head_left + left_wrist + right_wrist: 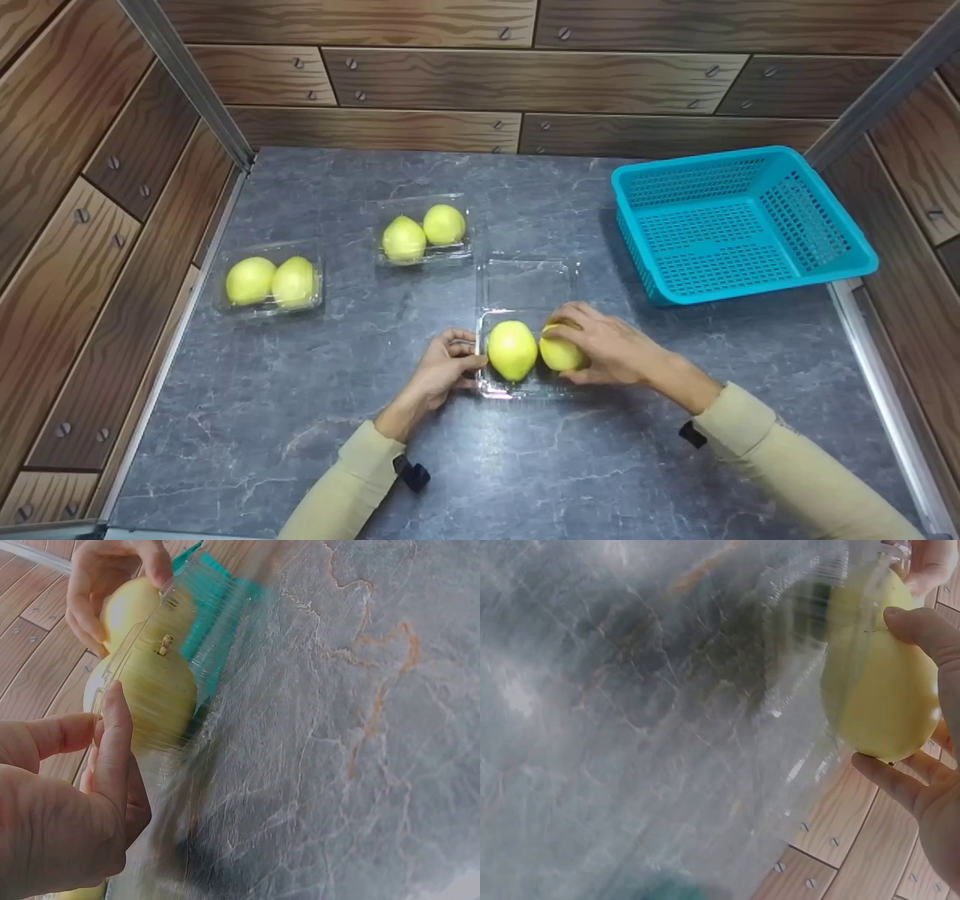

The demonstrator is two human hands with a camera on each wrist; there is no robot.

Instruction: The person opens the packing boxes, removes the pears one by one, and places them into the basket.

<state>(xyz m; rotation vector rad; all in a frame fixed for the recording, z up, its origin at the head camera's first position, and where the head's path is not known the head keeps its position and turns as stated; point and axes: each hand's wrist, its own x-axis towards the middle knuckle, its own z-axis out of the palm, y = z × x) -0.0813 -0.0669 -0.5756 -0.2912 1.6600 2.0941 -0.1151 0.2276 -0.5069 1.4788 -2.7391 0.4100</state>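
In the head view, a clear plastic clamshell box (491, 390) lies with its lid (529, 283) raised back, away from the person. My left hand (442, 367) pinches the box's left rim between thumb and fingers, as the left wrist view also shows. One yellow-green pear (512, 350) sits in the left half of the box. Beside it, my right hand (607, 345) grips a second yellow-green pear (561, 348), thumb and fingers spread around it, at the box's right half. The right wrist view shows this pear (881, 697) close up; whether it touches the box floor is hidden.
Two closed clear boxes, each holding two pears, stand left of the hands: one box (319, 289) far left, another (424, 259) further back. A turquoise perforated basket (757, 289) stands at the back right. Wood-patterned walls (450, 79) border the grey marbled tabletop (300, 420).
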